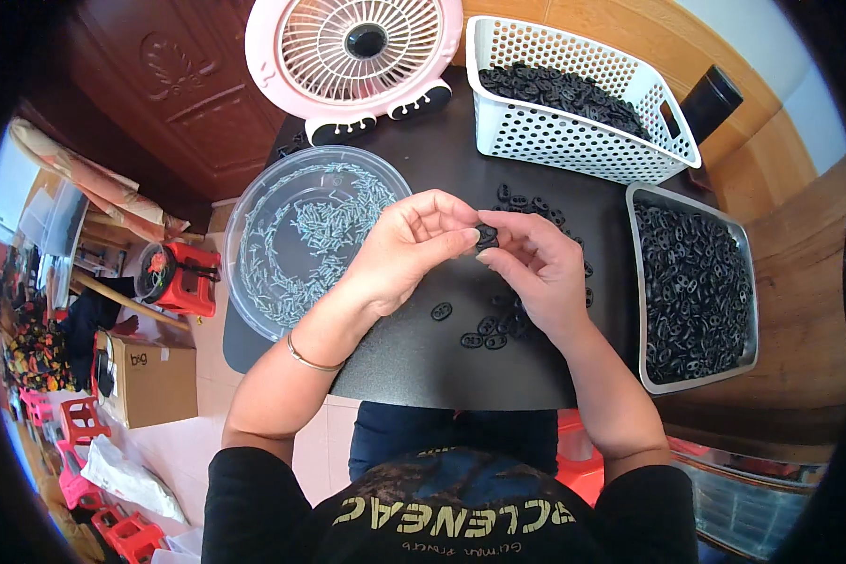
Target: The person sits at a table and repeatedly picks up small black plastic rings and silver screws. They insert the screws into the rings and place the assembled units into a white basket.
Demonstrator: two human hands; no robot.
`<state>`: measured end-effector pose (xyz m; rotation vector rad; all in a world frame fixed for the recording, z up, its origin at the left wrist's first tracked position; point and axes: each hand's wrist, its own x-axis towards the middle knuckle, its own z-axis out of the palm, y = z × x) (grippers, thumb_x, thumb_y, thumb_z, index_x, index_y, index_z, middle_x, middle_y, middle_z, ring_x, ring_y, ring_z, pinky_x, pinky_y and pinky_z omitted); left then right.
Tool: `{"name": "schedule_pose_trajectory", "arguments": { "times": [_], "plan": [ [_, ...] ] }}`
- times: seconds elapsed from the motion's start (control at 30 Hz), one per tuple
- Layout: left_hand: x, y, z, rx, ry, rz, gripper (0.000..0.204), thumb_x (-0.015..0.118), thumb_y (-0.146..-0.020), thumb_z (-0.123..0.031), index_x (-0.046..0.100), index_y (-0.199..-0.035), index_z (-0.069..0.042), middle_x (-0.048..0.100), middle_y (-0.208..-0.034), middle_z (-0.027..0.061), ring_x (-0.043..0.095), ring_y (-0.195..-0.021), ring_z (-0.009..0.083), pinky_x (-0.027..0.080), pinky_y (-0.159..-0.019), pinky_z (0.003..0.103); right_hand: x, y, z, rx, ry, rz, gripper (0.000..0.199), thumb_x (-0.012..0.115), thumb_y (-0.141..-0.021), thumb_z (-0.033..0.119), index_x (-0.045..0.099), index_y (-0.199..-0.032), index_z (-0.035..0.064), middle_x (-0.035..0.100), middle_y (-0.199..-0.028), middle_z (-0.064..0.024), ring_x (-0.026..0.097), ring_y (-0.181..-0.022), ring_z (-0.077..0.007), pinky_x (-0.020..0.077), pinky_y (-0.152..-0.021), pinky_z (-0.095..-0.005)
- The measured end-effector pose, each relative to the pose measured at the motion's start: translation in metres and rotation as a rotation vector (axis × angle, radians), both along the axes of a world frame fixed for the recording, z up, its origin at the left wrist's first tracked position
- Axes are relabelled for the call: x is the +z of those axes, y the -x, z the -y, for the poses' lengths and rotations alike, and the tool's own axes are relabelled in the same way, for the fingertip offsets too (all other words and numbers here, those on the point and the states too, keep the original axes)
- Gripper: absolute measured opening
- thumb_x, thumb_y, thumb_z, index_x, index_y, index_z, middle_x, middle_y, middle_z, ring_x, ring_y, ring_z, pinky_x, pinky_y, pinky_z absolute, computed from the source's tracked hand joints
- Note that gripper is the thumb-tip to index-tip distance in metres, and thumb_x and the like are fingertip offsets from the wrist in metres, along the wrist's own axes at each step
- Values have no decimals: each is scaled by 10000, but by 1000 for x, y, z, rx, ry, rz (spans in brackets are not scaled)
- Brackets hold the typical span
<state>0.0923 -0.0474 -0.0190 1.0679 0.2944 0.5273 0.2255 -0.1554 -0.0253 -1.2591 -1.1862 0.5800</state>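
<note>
My left hand (414, 242) and my right hand (534, 258) meet above the middle of the dark table, fingertips pinched from both sides on a small black oval part (485, 237). Its exact kind is too small to tell. Below my hands lie several loose black oval parts with holes (494, 331), and one such piece (442, 311) rests apart from them. More of them show beyond my right hand, which partly hides the pile. Left of my left hand stands a round clear tub (239, 254) with many small pale metal pins (324, 226).
A white perforated basket (573, 141) at the back right holds black parts. A metal tray (637, 282) full of black oval parts stands at the right. Behind the tub is a pink fan (263, 47). On the floor at left are a cardboard box (160, 385) and red stools (186, 282).
</note>
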Motion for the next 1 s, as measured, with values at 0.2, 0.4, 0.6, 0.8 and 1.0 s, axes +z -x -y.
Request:
{"name": "schedule_pose_trajectory", "arguments": {
  "times": [0.2,0.4,0.6,0.8,1.0],
  "plan": [
    [-1,5,-4,-104,109,-39,126,578,-796,19,532,-898,-39,577,-804,14,553,-713,68,466,-638,178,1,0,-1,-11,-24,181,367,713,-650,21,623,-1003,64,554,-741,-30,573,-627,-86,486,-580,-212],
    [0,5,-3,-108,149,-61,193,582,-800,8,499,-967,-38,577,-796,14,555,-701,63,471,-634,171,-2,0,-1,-54,-20,230,338,737,-624,45,630,-943,61,565,-720,-30,566,-590,-85,464,-545,-211],
    [0,6,-3,-124,139,-74,255,590,-799,5,463,-1016,-41,586,-780,22,573,-734,76,473,-641,173,2,1,1,-106,-32,360,311,744,-617,64,628,-906,62,570,-689,-36,556,-562,-93,444,-516,-223],
    [2,7,-4,-127,117,-97,271,592,-800,4,445,-1022,-45,590,-771,28,577,-715,90,469,-645,178,-1,3,2,-129,-54,374,292,745,-617,72,632,-886,59,576,-693,-43,557,-562,-100,443,-512,-227],
    [0,7,-3,-84,149,-113,282,604,-799,-13,442,-1027,-47,598,-770,34,576,-722,93,458,-632,185,-4,2,-1,-97,-47,234,280,745,-632,74,634,-889,52,567,-690,-29,554,-579,-85,442,-520,-219]
  ]
}}
